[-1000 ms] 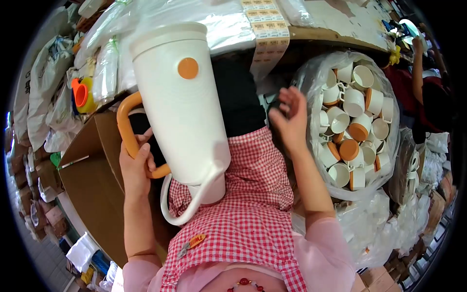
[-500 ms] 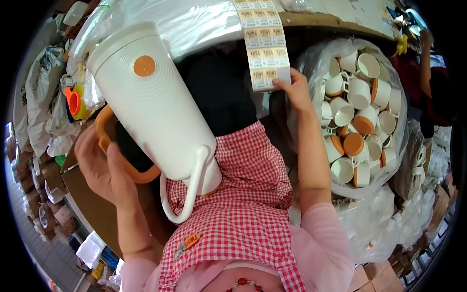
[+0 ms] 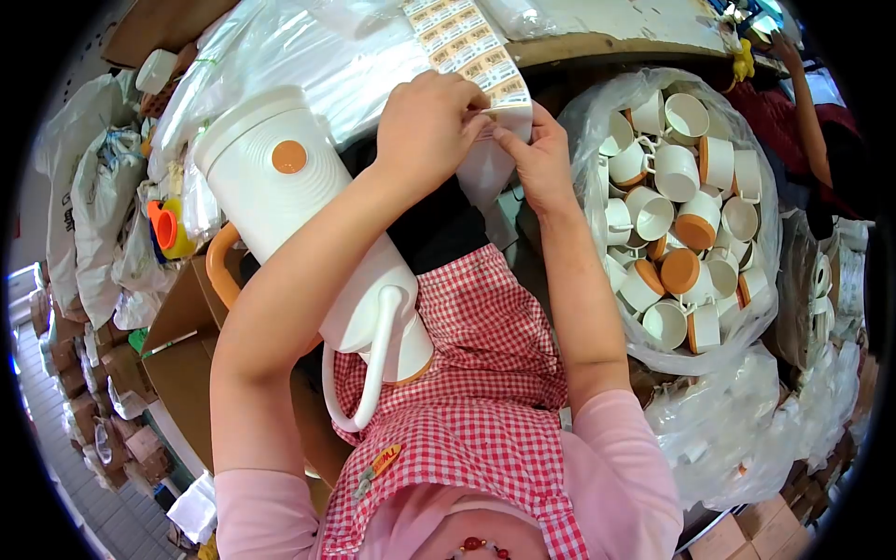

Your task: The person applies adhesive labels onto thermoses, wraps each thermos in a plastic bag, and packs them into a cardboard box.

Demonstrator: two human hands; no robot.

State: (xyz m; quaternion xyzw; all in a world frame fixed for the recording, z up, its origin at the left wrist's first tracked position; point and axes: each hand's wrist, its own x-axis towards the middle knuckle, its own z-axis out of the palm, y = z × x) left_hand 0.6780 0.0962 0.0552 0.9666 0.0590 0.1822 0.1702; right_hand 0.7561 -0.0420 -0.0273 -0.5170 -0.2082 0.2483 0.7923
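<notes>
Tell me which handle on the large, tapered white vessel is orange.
The curved orange handle, partly hidden behind the left forearm; the other, a slim white loop handle at the narrow end of the white vessel, matches the body's colour.

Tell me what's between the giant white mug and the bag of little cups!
In the head view: black cloth, the red checked apron and the person's right forearm.

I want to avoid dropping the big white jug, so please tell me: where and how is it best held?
I would take the orange handle on the big white jug, coming from the person's left. It bows out from that side, so wrapping around it should be possible. Aim for the upper part that shows, since the left forearm crosses lower down.
</notes>
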